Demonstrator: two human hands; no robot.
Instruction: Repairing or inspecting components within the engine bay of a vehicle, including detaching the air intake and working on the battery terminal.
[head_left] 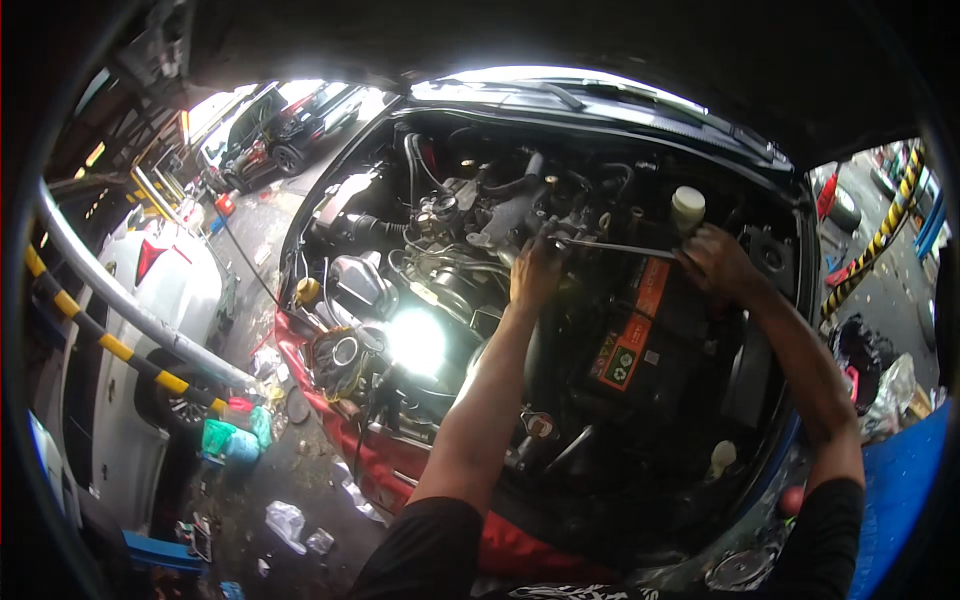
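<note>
An open car engine bay (470,205) fills the middle. My left hand (535,275) is closed at the left end of a long metal wrench or bar (615,246), against the engine; what its fingertips hold there is hard to make out. My right hand (713,262) grips the other end of the bar, just below a white fluid reservoir (688,205). A black battery with an orange label (640,315) sits beneath the bar. A bright work light (416,340) glares beside my left forearm.
The raised hood (520,40) hangs overhead, and the red front bumper (340,435) lies along the near edge. At left are a tube railing (140,310), white car body parts (120,420) and litter on the floor. A blue panel (900,480) stands at right.
</note>
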